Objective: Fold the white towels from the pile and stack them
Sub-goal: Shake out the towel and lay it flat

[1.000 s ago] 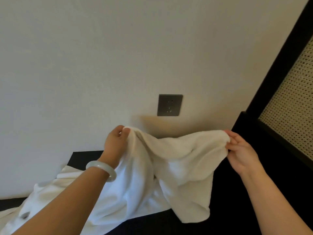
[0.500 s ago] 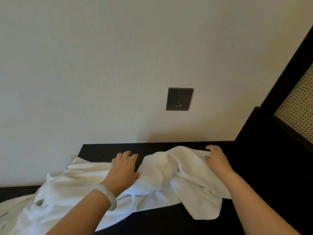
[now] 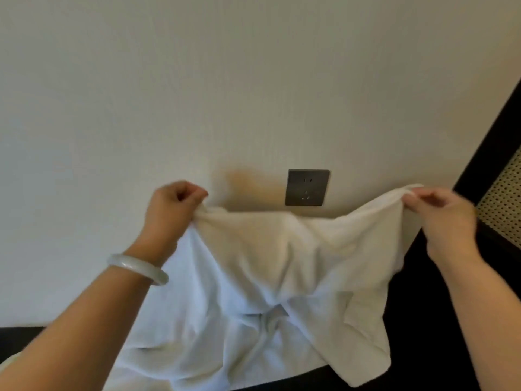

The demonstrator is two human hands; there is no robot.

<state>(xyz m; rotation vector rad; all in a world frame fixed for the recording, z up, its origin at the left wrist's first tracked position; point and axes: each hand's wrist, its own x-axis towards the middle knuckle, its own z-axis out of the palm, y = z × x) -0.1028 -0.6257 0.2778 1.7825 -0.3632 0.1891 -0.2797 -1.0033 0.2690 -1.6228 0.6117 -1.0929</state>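
We hold the soft white terry towel (image 3: 270,277) stretched sideways — left hand (image 3: 172,210) and right hand (image 3: 439,213) each pinching a top corner — its length hanging below.

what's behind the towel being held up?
Above the towel, stretched between the left hand and right hand, show the pale wall and a dark socket. A dark surface shows at its right. The towel covers the wall's foot and whatever lies under it.

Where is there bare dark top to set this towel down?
Bare dark top shows between the held towel and the right forearm, and as a thin strip under the wall, beside the left forearm. The middle is crowded with the white pile.
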